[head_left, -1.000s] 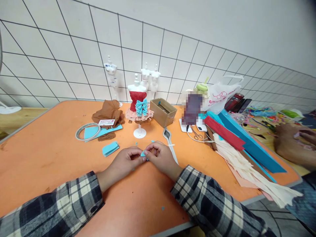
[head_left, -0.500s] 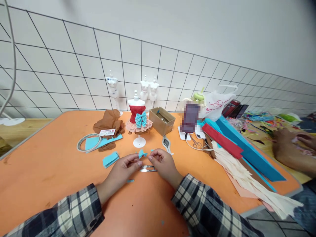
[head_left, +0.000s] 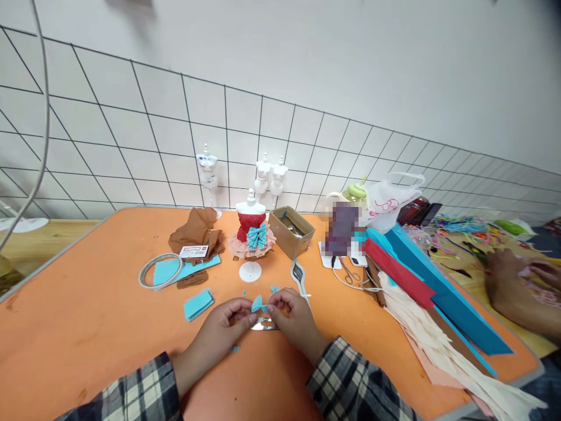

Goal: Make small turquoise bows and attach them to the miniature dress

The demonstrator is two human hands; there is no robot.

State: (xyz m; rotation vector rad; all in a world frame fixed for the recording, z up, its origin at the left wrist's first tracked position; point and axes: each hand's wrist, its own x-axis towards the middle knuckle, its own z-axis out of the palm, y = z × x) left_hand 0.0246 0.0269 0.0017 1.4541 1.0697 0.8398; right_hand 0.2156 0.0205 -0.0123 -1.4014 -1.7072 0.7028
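Both my hands are pinched together over the orange table (head_left: 87,327). My left hand (head_left: 221,330) and my right hand (head_left: 293,316) hold a small blue paper bow (head_left: 258,303) between their fingertips. Small metal snips (head_left: 263,325) lie on the table just under the bow. Behind them stands a little white mannequin (head_left: 251,234) in a red top, a pink ruffled skirt and a larger blue bow. A folded blue paper piece (head_left: 198,304) lies to the left of my left hand.
Brown crepe paper (head_left: 195,231), a tape ring (head_left: 160,271), a cardboard box (head_left: 291,231), a white-handled tool (head_left: 298,273), scissors (head_left: 348,271) and a phone stand (head_left: 339,231) lie behind. Red, blue and cream paper sheets (head_left: 421,286) fill the right. Another person's hands (head_left: 512,286) work at far right.
My hands lifted the blue bow off the table and drew slightly apart, which uncovered the snips beneath. The view tilted upward, so everything sits lower in frame.
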